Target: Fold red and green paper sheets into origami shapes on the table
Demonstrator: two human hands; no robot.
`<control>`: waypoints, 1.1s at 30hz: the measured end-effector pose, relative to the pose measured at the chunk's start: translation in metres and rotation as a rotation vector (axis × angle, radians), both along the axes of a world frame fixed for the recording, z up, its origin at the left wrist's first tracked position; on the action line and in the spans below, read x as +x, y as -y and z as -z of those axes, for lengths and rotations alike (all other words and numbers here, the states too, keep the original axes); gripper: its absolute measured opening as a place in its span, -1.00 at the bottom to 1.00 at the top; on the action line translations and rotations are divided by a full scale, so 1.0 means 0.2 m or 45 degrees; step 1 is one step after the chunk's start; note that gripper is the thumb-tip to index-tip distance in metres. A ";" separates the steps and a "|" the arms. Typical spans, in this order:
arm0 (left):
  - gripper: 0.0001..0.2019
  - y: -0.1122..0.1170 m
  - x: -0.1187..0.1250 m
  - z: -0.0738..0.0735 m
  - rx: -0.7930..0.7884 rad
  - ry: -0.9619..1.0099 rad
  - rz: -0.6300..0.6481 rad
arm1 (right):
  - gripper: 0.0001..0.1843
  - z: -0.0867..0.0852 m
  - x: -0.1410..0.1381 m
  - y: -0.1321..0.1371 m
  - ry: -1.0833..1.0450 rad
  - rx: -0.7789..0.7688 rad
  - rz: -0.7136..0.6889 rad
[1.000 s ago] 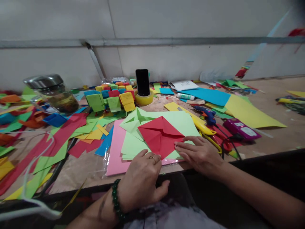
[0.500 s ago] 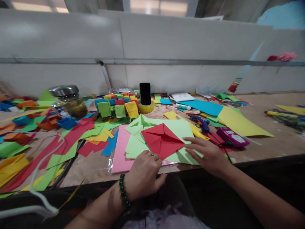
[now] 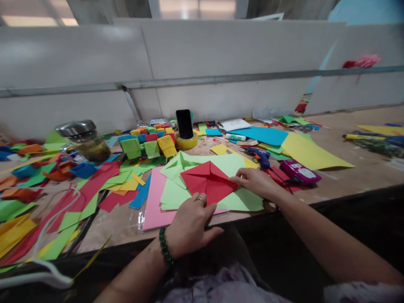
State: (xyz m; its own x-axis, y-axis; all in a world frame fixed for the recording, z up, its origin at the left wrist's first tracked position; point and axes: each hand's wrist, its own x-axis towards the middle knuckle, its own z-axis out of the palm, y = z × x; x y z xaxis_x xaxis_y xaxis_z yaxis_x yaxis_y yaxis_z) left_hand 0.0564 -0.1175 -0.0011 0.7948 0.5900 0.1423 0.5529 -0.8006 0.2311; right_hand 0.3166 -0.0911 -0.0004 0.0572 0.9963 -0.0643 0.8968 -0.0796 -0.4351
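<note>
A folded red paper [image 3: 211, 180] with creased flaps rests on light green sheets [image 3: 246, 202], with a pink sheet [image 3: 154, 206] in clear wrapping below them. My right hand [image 3: 257, 182] pinches the right corner of the red paper between thumb and fingers. Against the paper's near corner lies my left hand [image 3: 192, 223], its fingers bent over the edge and its thumb stretched out apart. A ring and a green bead bracelet [image 3: 166, 246] are on that hand and wrist.
Small folded paper pieces [image 3: 151, 145] stand behind the sheets, near a phone [image 3: 184, 124] on a yellow tape roll [image 3: 186, 142]. A lidded glass jar [image 3: 86, 143] is left. A glue gun [image 3: 259, 155] and purple box [image 3: 299, 171] lie right. Colored scraps [image 3: 104, 176] cover the left.
My right hand has closed from spread fingers onto the red paper's right corner. My left hand stays at the near corner. The view has shifted slightly right.
</note>
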 end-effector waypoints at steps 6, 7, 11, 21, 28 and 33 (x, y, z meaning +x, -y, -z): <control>-0.64 0.00 0.01 0.02 -0.053 0.065 0.050 | -0.47 0.04 -0.07 0.05 0.447 0.082 0.084; -0.62 0.00 0.00 0.03 -0.068 0.071 0.049 | -0.49 0.04 -0.08 0.06 0.471 0.082 0.088; -0.45 -0.01 -0.03 0.08 -0.117 0.178 0.061 | -0.61 0.00 -0.07 0.11 0.465 0.049 0.058; -0.40 0.01 -0.05 0.12 -0.158 0.225 0.019 | -0.56 -0.02 -0.02 -0.04 -0.151 -0.048 0.051; -0.59 -0.03 -0.10 0.06 -0.112 0.315 -0.089 | -0.62 0.00 -0.06 -0.08 -0.347 -0.054 -0.022; -0.63 -0.41 -0.24 -0.12 -0.121 0.276 -0.764 | -0.64 -0.17 0.10 0.04 -0.714 -0.003 0.003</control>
